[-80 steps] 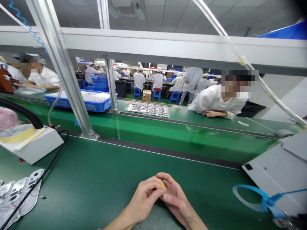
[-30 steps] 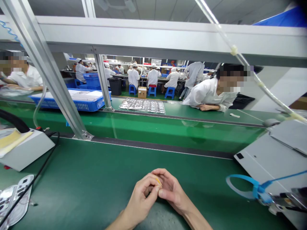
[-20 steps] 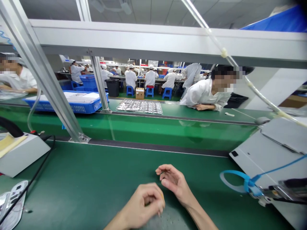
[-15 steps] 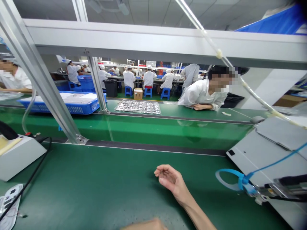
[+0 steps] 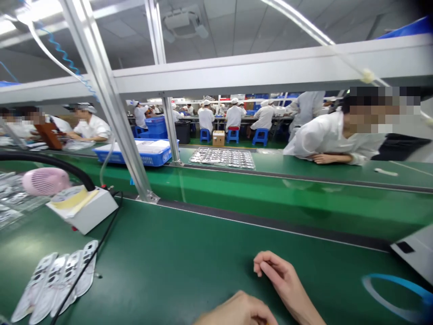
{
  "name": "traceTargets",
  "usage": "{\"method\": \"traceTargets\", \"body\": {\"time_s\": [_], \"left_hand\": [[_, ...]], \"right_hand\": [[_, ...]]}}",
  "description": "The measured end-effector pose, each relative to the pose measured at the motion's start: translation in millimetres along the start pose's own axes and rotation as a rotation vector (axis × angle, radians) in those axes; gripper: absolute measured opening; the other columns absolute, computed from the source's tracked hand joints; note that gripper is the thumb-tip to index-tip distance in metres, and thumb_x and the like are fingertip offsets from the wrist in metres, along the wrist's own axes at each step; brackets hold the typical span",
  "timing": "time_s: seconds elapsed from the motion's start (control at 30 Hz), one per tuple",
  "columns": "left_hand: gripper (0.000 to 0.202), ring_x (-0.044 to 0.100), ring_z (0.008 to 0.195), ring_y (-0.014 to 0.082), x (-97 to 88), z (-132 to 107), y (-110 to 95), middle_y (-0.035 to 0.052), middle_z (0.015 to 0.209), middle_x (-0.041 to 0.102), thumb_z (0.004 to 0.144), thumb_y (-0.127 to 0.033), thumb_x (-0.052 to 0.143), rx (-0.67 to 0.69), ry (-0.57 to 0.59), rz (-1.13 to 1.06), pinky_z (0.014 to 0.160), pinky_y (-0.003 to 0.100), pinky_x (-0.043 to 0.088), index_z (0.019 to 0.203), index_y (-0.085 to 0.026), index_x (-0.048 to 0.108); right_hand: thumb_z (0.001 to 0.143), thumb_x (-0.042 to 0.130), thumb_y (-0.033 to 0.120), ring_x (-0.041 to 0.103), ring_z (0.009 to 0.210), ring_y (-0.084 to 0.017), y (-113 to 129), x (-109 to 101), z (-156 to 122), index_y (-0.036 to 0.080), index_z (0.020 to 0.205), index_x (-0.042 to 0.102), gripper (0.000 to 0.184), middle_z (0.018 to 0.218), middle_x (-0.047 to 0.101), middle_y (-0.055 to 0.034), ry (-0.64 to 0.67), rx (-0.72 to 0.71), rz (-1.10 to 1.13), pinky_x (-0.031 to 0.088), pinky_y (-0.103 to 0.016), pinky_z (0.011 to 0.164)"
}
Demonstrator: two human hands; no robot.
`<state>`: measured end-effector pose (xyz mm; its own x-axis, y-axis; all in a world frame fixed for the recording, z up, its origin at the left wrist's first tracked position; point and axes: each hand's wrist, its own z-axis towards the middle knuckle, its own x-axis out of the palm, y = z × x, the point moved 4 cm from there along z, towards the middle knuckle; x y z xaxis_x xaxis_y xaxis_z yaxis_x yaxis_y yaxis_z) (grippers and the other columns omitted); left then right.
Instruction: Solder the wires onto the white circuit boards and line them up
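Note:
My right hand rests on the green bench mat near the front edge, fingers loosely curled with nothing visible in them. My left hand is at the bottom edge of the view, only its back showing, fingers curled under and hidden. The two hands lie close together but apart. Left of them lies a fan of silver-white flat parts on the mat, crossed by a black cable.
A white box with yellow tape and a pink fan stand at the left. A slanted aluminium post rises from the bench. Beyond the conveyor are a blue crate, a tray of parts and workers in white. A blue loop lies at right.
My hands, which were pinched together on a small yellow piece, have separated. The left hand dropped to the bottom edge. The view swung left, so the grey machine at right is mostly out of sight.

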<state>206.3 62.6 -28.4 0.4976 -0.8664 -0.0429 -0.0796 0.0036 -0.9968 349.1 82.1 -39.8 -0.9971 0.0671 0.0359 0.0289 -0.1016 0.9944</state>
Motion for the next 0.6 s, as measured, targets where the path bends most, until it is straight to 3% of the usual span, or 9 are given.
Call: {"method": "traceTargets", "body": {"time_s": [0.07,0.13,0.3,0.43,0.6], "left_hand": [[0.030,0.054,0.056,0.0116,-6.8,-0.5,0.1,0.0019,0.066,0.059,0.070,-0.038,0.070,-0.118,-0.114,-0.103,0.064,0.026,0.048,0.089,-0.015,0.073],[0.038,0.054,0.053,0.0108,-11.5,3.0,2.5,0.0009,0.061,0.058,0.066,-0.041,0.074,-0.138,-0.201,-0.182,0.064,0.028,0.050,0.092,-0.013,0.073],[0.049,0.054,0.049,0.0107,-25.8,15.5,19.0,0.0018,0.057,0.058,0.054,-0.055,0.078,-0.071,-0.397,-0.266,0.056,0.028,0.048,0.072,-0.010,0.071],[0.050,0.052,0.044,0.0094,-45.1,9.2,24.7,0.0031,0.059,0.062,0.055,-0.051,0.079,0.004,-0.567,-0.281,0.047,0.024,0.044,0.080,-0.008,0.070],[0.045,0.059,0.055,0.0117,-59.4,-14.0,23.5,0.0028,0.064,0.062,0.056,-0.046,0.080,0.047,-0.706,-0.257,0.062,0.028,0.050,0.078,-0.008,0.069]], "right_hand": [[0.079,0.066,0.047,0.054,0.067,-0.017,-0.8,0.5,1.4,0.018,0.077,0.066,0.030,0.074,0.062,-0.0058,0.010,-0.012,-0.016,0.046,-0.031,0.067],[0.077,0.068,0.048,0.055,0.068,-0.017,-1.9,1.8,3.1,0.018,0.073,0.066,0.031,0.078,0.062,-0.0069,0.044,-0.022,-0.042,0.047,-0.031,0.067],[0.075,0.066,0.057,0.052,0.057,-0.016,-6.2,1.4,5.7,0.017,0.084,0.069,0.041,0.064,0.061,-0.0054,0.024,0.066,-0.068,0.045,-0.031,0.059],[0.076,0.062,0.062,0.050,0.052,-0.016,-3.7,2.2,5.7,0.016,0.085,0.067,0.047,0.058,0.059,-0.0042,0.020,0.050,-0.061,0.042,-0.031,0.057],[0.077,0.055,0.067,0.053,0.055,-0.015,-9.5,7.6,5.5,0.017,0.081,0.067,0.051,0.061,0.059,-0.0042,0.099,0.022,-0.183,0.045,-0.027,0.058]]}}
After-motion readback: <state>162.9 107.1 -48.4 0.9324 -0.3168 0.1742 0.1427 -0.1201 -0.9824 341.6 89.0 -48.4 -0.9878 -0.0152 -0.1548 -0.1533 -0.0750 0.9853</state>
